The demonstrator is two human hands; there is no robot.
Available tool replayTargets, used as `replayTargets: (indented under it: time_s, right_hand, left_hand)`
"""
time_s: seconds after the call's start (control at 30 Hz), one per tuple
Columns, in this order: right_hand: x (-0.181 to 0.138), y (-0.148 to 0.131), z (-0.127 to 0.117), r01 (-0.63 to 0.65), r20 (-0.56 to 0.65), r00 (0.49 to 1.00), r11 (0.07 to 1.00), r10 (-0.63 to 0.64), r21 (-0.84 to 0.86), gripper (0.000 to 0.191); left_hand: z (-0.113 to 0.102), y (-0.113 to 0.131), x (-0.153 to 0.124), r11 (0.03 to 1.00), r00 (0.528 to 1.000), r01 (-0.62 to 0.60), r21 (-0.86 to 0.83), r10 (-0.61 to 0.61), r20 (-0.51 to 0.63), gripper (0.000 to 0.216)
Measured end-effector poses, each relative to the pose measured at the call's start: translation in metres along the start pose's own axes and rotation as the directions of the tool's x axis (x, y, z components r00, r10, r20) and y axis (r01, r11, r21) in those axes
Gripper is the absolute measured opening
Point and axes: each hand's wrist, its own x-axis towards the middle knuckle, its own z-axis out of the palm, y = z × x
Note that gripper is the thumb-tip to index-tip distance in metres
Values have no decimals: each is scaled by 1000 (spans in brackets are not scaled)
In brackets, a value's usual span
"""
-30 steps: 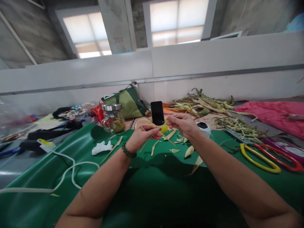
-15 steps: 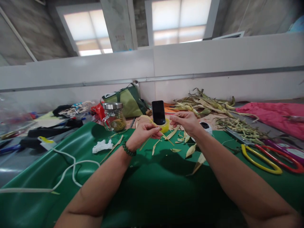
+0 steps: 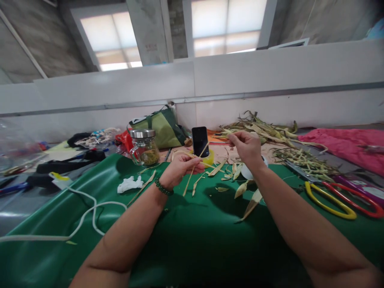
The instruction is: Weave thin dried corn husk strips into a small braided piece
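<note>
My left hand, with a green bead bracelet at the wrist, pinches narrow, straw-coloured dried husk strips that cross at its fingertips. One strip slants up in front of a propped phone; its other end points down toward the green mat. Up and to the right, my right hand is closed, thumb against fingers, apart from the left. Whatever it pinches is too thin to make out. Loose husk pieces lie on the mat below both hands. Partly behind my right wrist is a white spool.
Yellow tape roll sits by the phone. Large scissors with yellow and red handles lie right, near dried stalks. A lidded glass jar, crumpled white tissue and white cable are left on the green mat.
My right hand has moved up and to the right, away from the left. The strips at my left fingertips now cross, one standing more upright. The left hand has barely shifted.
</note>
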Motion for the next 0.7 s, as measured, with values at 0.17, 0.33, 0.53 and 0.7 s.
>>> replayTargets:
  time_s: [0.17,0.33,0.53,0.7]
  right_hand:
    - [-22,-25,4,509,54,857,826,-512,-243,16]
    - [-33,-35,10,719,571,651,647,-500,-253,15]
    - [-31,-28,10,419,414,876,818,-249,-394,25]
    - [-41,-30,17,465,335,882,732,-332,-498,29]
  left_hand:
    - [-5,0,1,998,999,-50,37,50,-21,29]
    - [-5,0,0,981,994,-81,177,67,85,31]
    - [-14,3,6,975,996,-68,-212,56,-63,36]
    - [-7,2,1,981,981,-193,-32,192,-26,33]
